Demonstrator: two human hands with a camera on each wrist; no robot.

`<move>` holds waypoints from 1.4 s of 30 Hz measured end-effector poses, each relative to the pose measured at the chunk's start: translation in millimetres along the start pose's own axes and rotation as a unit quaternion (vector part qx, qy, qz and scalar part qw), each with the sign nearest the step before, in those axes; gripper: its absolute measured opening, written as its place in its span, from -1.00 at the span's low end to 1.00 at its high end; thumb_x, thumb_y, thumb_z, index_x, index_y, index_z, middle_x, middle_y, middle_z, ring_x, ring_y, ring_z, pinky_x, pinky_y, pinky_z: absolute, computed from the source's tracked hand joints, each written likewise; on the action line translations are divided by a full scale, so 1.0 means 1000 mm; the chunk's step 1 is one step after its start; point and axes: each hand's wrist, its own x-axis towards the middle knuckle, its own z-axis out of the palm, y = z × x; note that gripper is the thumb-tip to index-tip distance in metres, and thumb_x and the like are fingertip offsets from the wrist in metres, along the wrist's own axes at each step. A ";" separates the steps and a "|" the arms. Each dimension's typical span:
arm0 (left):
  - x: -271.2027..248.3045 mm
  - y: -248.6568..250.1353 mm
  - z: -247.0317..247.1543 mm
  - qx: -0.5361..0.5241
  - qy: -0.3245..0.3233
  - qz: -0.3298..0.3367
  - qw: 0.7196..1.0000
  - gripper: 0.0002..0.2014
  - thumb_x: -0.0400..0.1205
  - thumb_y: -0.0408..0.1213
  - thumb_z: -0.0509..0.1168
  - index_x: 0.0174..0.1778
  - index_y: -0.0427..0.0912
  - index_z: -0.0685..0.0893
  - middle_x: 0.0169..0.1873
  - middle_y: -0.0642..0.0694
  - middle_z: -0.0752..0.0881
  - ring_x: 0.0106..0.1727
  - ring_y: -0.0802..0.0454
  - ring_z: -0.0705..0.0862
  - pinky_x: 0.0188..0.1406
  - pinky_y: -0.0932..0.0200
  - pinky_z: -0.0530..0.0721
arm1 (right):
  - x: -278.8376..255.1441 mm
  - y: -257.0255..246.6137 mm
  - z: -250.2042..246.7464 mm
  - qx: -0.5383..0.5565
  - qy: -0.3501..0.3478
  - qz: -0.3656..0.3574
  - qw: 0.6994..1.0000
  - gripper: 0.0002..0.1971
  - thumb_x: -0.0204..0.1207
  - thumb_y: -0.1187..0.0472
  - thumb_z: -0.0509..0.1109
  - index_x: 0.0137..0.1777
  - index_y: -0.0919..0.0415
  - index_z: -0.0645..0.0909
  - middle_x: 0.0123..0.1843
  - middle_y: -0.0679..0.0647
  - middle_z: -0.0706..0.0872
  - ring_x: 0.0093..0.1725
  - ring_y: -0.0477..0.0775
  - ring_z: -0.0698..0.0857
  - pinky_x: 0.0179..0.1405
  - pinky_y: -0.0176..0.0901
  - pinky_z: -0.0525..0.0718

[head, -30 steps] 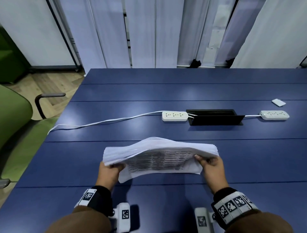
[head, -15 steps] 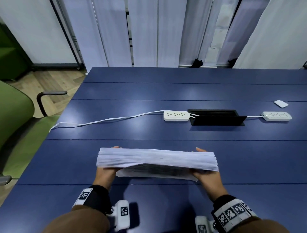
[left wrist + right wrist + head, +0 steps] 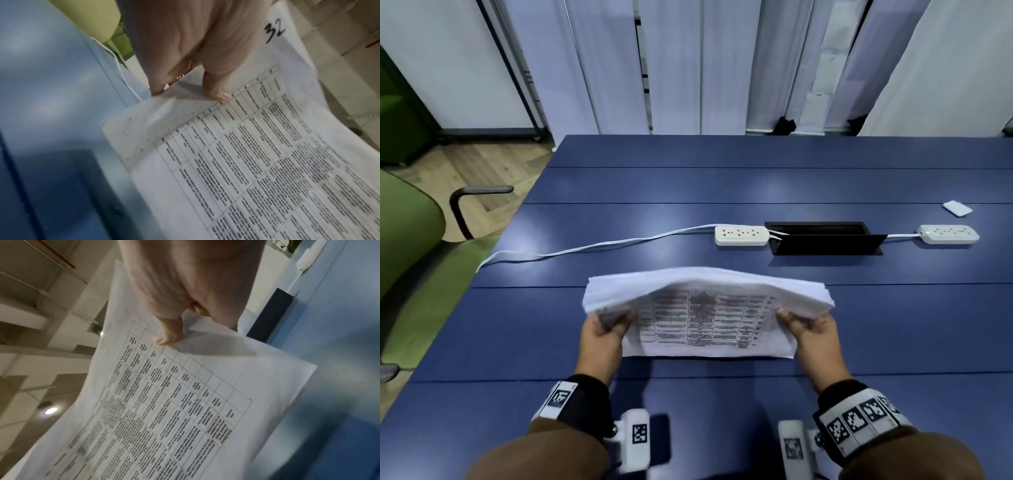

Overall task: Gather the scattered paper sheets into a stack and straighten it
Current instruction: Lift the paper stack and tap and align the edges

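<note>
Paper stack [image 3: 705, 291] held in both hands above the near half of the blue table [image 3: 756, 178].

Stack's long axis runs left-right, parallel w/ the table's near edge; it arches up in the middle, printed grid sheet facing the person, its bottom edge low, at or just above the table. Left hand [image 3: 602, 335] pinches the left short end, thumb on the print, fingers behind; right hand [image 3: 815, 332] pinches the right end likewise. Both equally near. Edges look uneven, so squaring prob. means tapping that long bottom edge down. Beyond: power strip [image 3: 741, 235], black cable tray [image 3: 825, 238], 2nd strip [image 3: 948, 234], white card [image 3: 957, 208]; green chair [image 3: 410, 240] off the left edge.
</note>
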 end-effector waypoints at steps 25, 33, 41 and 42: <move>-0.012 -0.013 -0.011 0.002 -0.051 -0.023 0.998 -0.65 0.65 -0.68 0.16 0.34 -0.42 0.57 0.11 -0.16 0.77 0.08 0.24 0.74 0.16 0.40 0.65 | -0.007 -0.090 0.030 -0.674 -0.060 -0.182 0.713 -0.73 0.42 0.01 0.47 0.10 -0.08 0.56 0.01 -0.13 0.63 0.19 0.04 0.63 0.53 0.32 0.18; -0.018 -0.001 -0.012 0.005 -0.046 0.006 0.999 -0.63 0.61 -0.73 0.19 0.04 -0.15 0.67 -0.16 0.22 0.84 -0.06 0.35 0.75 0.04 0.47 0.65 | -0.015 -0.086 0.118 -0.689 -0.219 -0.220 0.655 -0.91 0.55 0.11 0.31 0.00 0.04 0.48 0.01 0.07 0.75 0.08 0.26 0.68 -0.22 -0.07 0.34; -0.003 0.000 -0.041 -0.075 -0.021 -0.009 0.997 -0.10 0.28 -0.11 0.67 0.49 -0.21 0.39 0.36 -0.12 0.64 0.38 -0.02 0.61 0.39 0.06 0.59 | 0.007 -0.093 0.093 -0.275 -0.134 -0.093 0.948 -0.70 0.37 0.43 0.51 -0.12 -0.04 0.71 -0.24 -0.13 0.83 -0.18 -0.13 0.76 0.02 -0.03 0.73; -0.003 0.006 -0.034 -0.089 -0.039 -0.021 0.995 0.01 0.19 0.04 0.68 0.50 -0.24 0.39 0.35 -0.13 0.66 0.36 0.00 0.63 0.37 0.11 0.61 | 0.009 -0.088 0.089 -0.173 -0.139 -0.064 0.973 -0.65 0.36 0.52 0.49 -0.09 0.01 0.74 -0.18 -0.07 0.84 -0.15 -0.08 0.76 0.05 -0.01 0.73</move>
